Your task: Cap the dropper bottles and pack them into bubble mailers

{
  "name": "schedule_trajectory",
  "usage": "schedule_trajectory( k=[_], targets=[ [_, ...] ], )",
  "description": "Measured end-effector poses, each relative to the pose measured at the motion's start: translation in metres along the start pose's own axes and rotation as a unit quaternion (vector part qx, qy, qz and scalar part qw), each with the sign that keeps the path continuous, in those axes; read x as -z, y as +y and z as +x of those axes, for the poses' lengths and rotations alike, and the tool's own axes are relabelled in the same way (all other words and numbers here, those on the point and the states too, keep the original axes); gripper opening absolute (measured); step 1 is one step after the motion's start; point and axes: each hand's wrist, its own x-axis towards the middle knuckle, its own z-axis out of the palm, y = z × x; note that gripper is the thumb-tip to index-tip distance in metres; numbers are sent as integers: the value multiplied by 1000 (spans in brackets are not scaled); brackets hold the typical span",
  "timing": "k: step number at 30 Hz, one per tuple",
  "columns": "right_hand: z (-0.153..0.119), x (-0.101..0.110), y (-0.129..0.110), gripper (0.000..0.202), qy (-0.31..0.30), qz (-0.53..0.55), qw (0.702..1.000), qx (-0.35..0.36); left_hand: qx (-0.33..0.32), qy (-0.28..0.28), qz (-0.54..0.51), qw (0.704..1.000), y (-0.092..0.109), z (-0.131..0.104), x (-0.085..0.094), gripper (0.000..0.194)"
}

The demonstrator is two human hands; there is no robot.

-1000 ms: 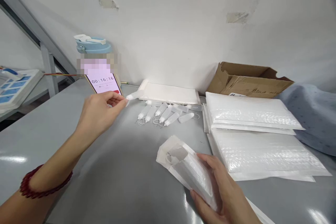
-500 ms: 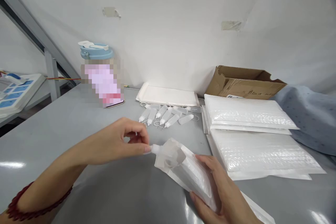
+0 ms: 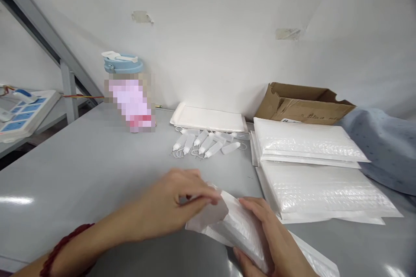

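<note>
A white bubble mailer [image 3: 242,225] lies slanted in my right hand [image 3: 276,238], whose thumb and fingers grip its two sides near the lower end. My left hand [image 3: 182,201] is at the mailer's open upper end, with thumb and fingertips pinched together by the flap. Whatever those fingertips hold, if anything, is hidden behind them and blurred. No bottle shows at the mailer's mouth. Beyond the hands, several small translucent bottles [image 3: 206,143] with white caps and loops lie in a group on the grey table [image 3: 130,160].
Stacked bubble mailers [image 3: 312,138] fill the right side, before a brown cardboard box [image 3: 305,104] and blue cloth [image 3: 383,147]. White mailers [image 3: 208,117] lie by the wall. A blurred phone [image 3: 131,101] leans near a blue-lidded container [image 3: 123,64]. Another mailer [image 3: 316,255] lies under my right forearm.
My left hand has moved right, onto the mailer's mouth. The white-capped bottle it pinched there is out of sight. My right hand keeps its hold on the mailer.
</note>
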Motion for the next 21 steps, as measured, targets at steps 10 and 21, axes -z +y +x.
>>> schedule_trajectory(
  k=[10,21],
  targets=[
    [2,0,-2,66,-9,-5,1000,-21,128,255,209,935,-92,22,35,30],
    [0,2,-1,63,-4,-4,999,-32,148,270,160,938,-106,26,43,27]
  ],
)
